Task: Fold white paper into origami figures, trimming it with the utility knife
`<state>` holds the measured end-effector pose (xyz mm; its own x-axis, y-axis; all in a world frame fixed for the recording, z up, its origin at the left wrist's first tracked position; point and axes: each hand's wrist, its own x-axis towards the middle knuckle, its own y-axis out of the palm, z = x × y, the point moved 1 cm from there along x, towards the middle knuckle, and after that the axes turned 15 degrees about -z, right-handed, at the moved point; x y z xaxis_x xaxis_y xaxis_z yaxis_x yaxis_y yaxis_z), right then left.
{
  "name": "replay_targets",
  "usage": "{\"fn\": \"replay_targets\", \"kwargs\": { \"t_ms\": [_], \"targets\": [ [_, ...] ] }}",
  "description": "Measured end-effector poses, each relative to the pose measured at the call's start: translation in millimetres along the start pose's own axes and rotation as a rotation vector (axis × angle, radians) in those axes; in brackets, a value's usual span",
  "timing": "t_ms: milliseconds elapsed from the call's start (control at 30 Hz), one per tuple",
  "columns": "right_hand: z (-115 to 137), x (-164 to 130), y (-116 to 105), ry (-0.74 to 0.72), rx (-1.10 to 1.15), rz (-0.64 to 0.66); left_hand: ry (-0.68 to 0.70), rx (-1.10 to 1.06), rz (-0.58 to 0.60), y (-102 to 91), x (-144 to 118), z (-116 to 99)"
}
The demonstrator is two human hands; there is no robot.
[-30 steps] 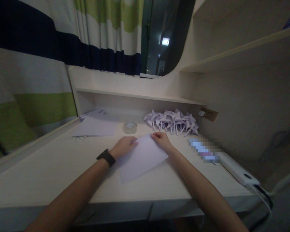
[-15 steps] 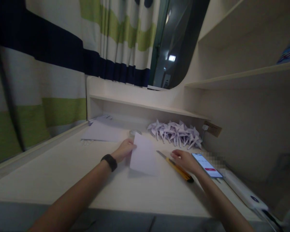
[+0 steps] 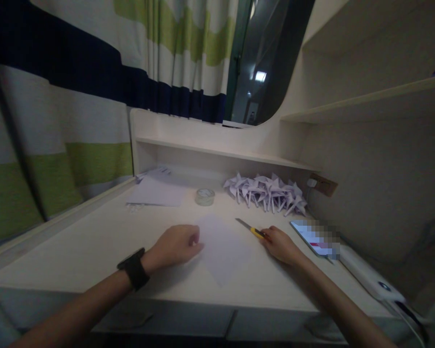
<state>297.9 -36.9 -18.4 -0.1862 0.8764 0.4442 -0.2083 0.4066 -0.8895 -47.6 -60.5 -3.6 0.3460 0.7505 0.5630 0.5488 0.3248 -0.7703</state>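
A square sheet of white paper (image 3: 223, 251) lies on the desk, turned so that one corner points toward me. At its left edge is my left hand (image 3: 176, 244), with a dark watch on the wrist. Its fingers are loosely curled, a gap shows between thumb and forefinger, and I see nothing held in it. My right hand (image 3: 280, 244) is closed around the yellow handle of a utility knife (image 3: 255, 231). The knife's blade points up and left, toward the paper's right side; my fingers and palm cover most of the handle.
Beyond the paper stands a roll of clear tape (image 3: 205, 197). White paper pinwheels (image 3: 266, 191) are heaped at the back right, and a stack of paper (image 3: 157, 191) lies at the back left. To the right are a phone (image 3: 306, 237) and a white power strip (image 3: 366, 275).
The paper, held up in my left hand before, now lies flat on the desk, and that hand has let go of it. My right hand has taken hold of the utility knife.
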Motion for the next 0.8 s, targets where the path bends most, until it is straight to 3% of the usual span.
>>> {"fn": "replay_targets", "kwargs": {
  "t_ms": [133, 300, 467, 667, 800],
  "targets": [
    [2, 16, 2, 0.048, 0.013, -0.025, 0.236, -0.109, 0.079, 4.6, -5, -32],
    [1, 57, 8, 0.136, 0.091, -0.104, 0.341, -0.065, 0.185, 32.8, -1, -50],
    [1, 79, 28, 0.224, 0.087, -0.19, 0.304, 0.029, 0.168, 46.9, 15, -50],
    [3, 62, 38, 0.271, 0.083, -0.254, 0.292, 0.065, 0.074, 62.3, 57, -38],
    [3, 53, 34, 0.246, 0.033, -0.254, 0.33, 0.029, 0.074, 76.5, 68, -27]
  ]
}}
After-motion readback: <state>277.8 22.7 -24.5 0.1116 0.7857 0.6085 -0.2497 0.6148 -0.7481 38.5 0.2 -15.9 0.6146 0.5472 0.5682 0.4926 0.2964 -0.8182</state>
